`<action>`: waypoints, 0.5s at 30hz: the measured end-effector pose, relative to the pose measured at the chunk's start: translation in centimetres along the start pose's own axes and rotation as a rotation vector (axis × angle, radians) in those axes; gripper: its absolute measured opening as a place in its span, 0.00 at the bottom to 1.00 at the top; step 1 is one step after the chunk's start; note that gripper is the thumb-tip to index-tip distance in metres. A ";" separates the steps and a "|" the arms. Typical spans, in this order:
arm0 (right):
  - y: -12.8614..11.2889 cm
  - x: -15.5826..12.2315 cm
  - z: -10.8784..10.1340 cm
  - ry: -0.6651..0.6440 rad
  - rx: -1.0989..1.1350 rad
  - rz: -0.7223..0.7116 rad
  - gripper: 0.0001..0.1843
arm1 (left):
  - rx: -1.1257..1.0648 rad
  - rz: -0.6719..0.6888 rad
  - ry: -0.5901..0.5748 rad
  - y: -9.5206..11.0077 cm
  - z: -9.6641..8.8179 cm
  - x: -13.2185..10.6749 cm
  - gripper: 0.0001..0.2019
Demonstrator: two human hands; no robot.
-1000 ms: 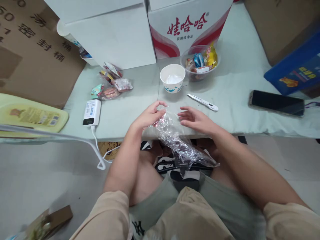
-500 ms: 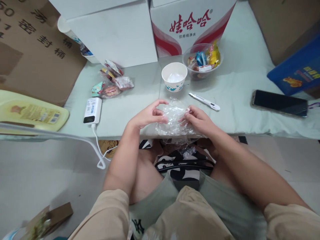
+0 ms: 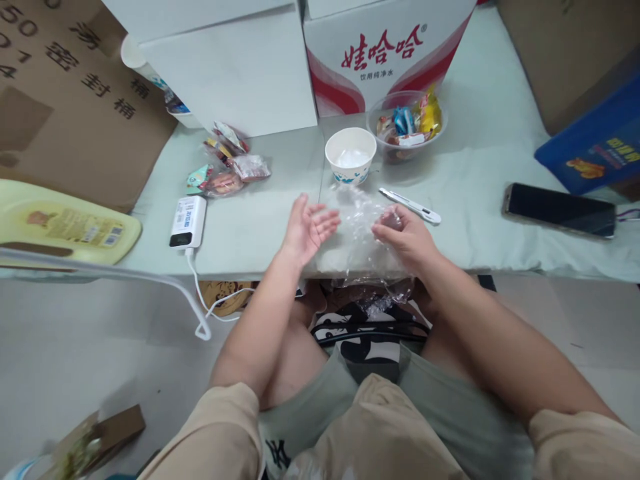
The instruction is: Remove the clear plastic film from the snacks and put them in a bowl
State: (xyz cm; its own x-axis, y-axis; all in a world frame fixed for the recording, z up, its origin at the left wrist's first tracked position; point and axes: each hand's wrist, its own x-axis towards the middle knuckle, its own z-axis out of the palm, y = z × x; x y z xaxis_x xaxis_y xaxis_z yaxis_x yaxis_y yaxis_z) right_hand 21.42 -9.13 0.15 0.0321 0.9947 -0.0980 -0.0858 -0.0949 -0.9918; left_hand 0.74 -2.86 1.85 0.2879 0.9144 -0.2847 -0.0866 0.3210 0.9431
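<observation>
Cup (image 3: 350,172): on tabletop (image 3: 480,180), landmark. 
Clear film (image 3: 367,250): 1 pc., crumpled, wearer's side of cup, hanging past tabletop edge. 
R hand (image 3: 400,230): fingers pinched on film, nearer wearer than cup, to rt. 
L hand (image 3: 311,233): fingers spread, palm showing, nearer wearer than cup, to lt. 
Knife (image 3: 410,205): rt./near of cup. 
Bowl (image 3: 404,153) w/ snacks: just rt. of cup. 
Pwr bank (image 3: 188,222): well lt. of cup, w/ cable (image 3: 193,270). 
Phone (image 3: 559,210): far rt. of cup.

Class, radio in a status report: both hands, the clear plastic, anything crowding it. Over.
Left hand open, holding nothing. Right hand pinching clear plastic. Plastic hanging past table edge. Paper cup and cutter close by.
</observation>
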 end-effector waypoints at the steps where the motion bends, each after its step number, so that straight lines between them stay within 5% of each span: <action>1: 0.1 0.2 -0.1 0.069 -0.003 -0.028 0.24 | -0.015 -0.064 -0.053 -0.7 0.5 0.1 0.36; 4: 0.1 0.2 0.0 0.181 -0.122 -0.096 0.23 | -0.030 -0.147 -0.169 -2.5 2.4 0.2 0.30; 9: -0.3 -0.6 0.3 0.253 -0.361 -0.147 0.20 | 0.036 -0.044 -0.227 -3.1 4.8 0.7 0.16; 15: 0.0 0.5 -1.1 0.205 -0.081 -0.006 0.21 | 0.038 -0.010 -0.134 -1.6 4.1 1.6 0.11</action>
State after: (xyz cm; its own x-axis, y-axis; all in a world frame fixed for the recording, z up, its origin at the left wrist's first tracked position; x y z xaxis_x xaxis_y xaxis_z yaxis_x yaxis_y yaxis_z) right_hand 22.55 -8.64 0.04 0.2345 0.9671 -0.0990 -0.0051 -0.1006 -0.9949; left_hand 5.28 -2.95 0.57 0.4132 0.8693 -0.2712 -0.0476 0.3180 0.9469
